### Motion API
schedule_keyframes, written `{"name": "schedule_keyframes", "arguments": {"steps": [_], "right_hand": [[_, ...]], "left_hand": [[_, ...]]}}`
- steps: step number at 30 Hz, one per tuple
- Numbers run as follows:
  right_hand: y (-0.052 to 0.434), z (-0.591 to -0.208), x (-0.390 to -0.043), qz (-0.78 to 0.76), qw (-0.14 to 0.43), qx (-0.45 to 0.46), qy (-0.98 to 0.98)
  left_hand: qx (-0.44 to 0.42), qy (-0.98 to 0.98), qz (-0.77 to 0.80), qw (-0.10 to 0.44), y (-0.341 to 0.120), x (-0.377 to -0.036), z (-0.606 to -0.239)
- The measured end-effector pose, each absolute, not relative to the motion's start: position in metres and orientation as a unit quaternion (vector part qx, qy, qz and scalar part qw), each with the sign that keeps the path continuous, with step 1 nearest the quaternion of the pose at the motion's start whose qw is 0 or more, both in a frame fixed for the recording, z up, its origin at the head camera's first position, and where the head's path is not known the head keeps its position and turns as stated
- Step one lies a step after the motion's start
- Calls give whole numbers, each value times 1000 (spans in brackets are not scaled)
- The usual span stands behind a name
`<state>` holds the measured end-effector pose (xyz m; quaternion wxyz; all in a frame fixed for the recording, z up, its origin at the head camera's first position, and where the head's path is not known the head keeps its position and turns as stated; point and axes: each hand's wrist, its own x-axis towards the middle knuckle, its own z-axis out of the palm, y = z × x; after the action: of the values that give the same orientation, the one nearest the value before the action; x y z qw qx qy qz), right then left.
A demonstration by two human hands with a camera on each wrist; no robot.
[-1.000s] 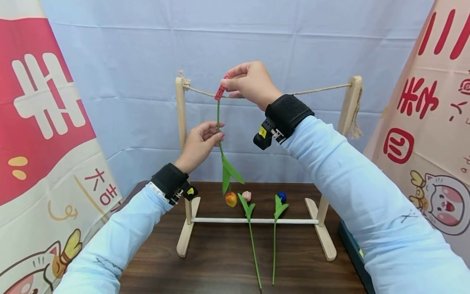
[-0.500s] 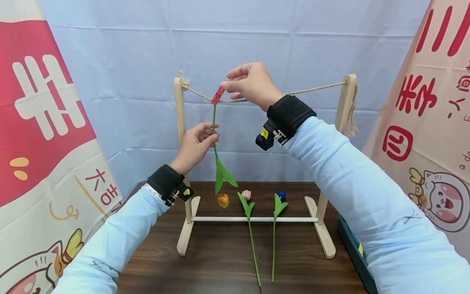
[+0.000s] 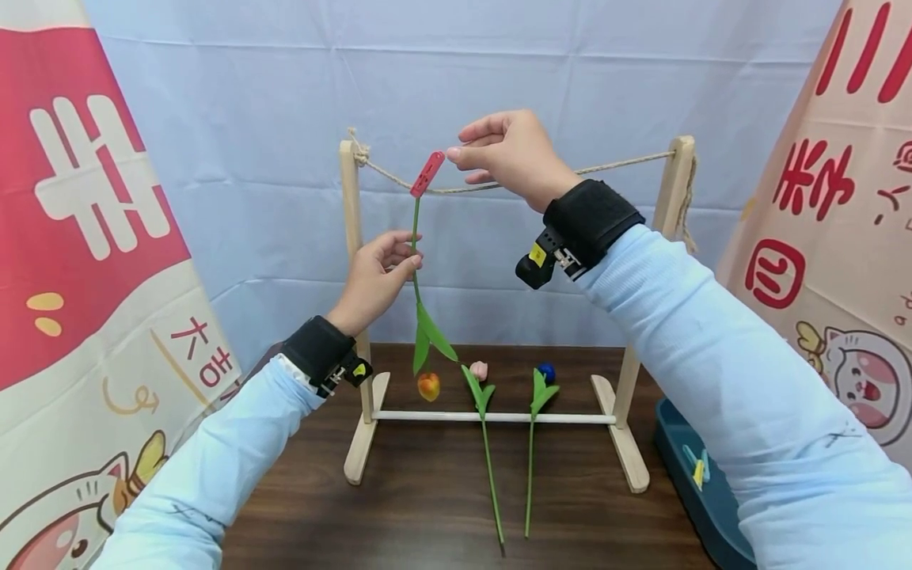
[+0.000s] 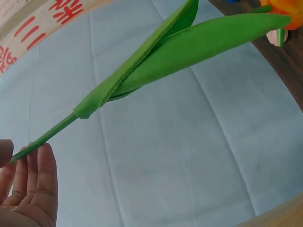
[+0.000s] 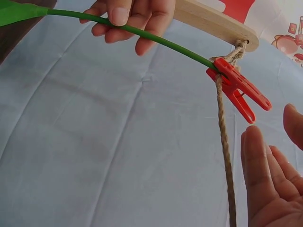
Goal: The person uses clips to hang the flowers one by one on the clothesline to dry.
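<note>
Wooden rack (image 3: 351,317) standing centre frame on dark table (image 3: 427,507), rope (image 3: 613,168) strung between its two posts. One flower hung so far: orange-headed flower (image 3: 428,386), head down, stem running up left of centre to red clothespin (image 3: 427,173), which clamps stem end onto rope near upper left post; clamp on both stem and cord confirmed in right wrist view (image 5: 239,87). Left hand (image 3: 374,277), mid-left of frame, pinching stem lightly between thumb and fingertips below the pin. Right hand (image 3: 509,150), upper centre, released: fingers loose, tips just beside pin's tail, a gap showing in right wrist view. Judged: first hanging essentially complete, steadying grip not yet let go.

Remaining on table, lower centre: pink-headed flower (image 3: 480,370) and blue-headed flower (image 3: 545,372), stems lying across rack's lower crossbar (image 3: 570,418), neither pinned. Blue tray (image 3: 677,467) at lower right edge holding further pins, colours partly visible. Judged: roughly one of three done, two flowers left.
</note>
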<state>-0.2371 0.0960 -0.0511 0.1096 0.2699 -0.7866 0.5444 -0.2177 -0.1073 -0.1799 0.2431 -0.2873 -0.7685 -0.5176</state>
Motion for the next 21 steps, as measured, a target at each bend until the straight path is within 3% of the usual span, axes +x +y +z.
{"name": "schedule_keyframes", "arguments": {"steps": [9,21], "right_hand": [[109,-62,-228,533,113,288,-787],[135,-105,-219,526,95,308,-787]], "left_hand": [[-275,-773,-512,257,-121,-238,-197],[-284,-777,-484,285,-126,-230,-206]]}}
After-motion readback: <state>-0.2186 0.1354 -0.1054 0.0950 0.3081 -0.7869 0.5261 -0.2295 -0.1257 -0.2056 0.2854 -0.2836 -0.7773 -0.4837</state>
